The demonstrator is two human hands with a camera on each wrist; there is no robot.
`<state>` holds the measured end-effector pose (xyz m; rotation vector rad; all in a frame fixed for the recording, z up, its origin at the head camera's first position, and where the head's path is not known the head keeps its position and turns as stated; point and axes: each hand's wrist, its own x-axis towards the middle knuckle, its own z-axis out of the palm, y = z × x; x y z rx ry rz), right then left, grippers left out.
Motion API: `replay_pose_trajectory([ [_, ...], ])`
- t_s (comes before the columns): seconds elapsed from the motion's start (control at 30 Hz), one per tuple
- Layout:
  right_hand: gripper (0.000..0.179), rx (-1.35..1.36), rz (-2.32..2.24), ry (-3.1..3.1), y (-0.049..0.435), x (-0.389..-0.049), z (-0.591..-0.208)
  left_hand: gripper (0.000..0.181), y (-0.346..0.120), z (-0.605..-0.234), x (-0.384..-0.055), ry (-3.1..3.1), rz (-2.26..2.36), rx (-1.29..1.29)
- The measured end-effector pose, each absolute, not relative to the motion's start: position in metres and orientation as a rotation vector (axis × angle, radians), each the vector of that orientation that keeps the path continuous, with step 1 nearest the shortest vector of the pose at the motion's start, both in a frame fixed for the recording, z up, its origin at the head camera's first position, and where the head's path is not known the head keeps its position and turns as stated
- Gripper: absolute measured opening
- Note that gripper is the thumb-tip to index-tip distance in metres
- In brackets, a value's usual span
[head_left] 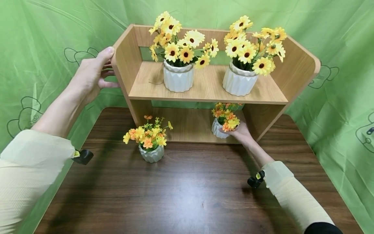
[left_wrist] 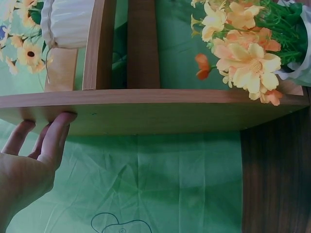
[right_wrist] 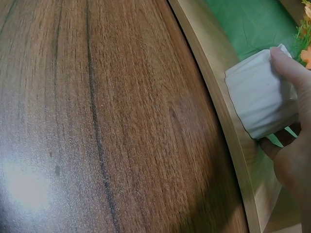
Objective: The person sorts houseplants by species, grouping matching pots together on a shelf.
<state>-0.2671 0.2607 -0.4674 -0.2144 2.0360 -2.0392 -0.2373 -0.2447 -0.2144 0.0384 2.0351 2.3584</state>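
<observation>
My right hand (head_left: 241, 133) grips a small white fluted flower pot (right_wrist: 262, 92) with orange and yellow flowers (head_left: 226, 117). The thumb lies along one side of the pot, with fingers around the opposite side. This pot is at the lower level of a wooden shelf (head_left: 187, 125), toward its right end, its base at the bottom board in the right wrist view. My left hand (head_left: 90, 73) touches the outer face of the shelf's left side panel (left_wrist: 160, 111) with extended fingers. A matching small potted plant (head_left: 152, 152) stands on the table in front of the shelf's left part.
Two larger white pots with yellow daisy-like flowers stand on the upper board: the left pot (head_left: 179, 78) and the right pot (head_left: 239, 81). The shelf is on a dark wood table (head_left: 181, 188). Green cloth (head_left: 58, 22) hangs behind and at both sides.
</observation>
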Motion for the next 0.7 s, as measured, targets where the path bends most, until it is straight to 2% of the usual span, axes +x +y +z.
replay_pose_trajectory([
  [0.27, 0.093, -0.175, -1.567, 2.632, 0.261, -0.262, -0.467, 0.062, -0.245, -0.215, -0.238, 2.035, 2.357, 0.041],
  [0.4, 0.097, -0.178, -1.577, 2.663, 0.263, -0.257, -0.468, 0.061, -0.246, -0.215, -0.238, 2.037, 2.358, 0.034],
  [0.7, 0.091, -0.284, -1.671, 2.598, 0.270, -0.240, -0.474, 0.061, -0.246, -0.215, -0.239, 2.039, 2.347, 0.032],
])
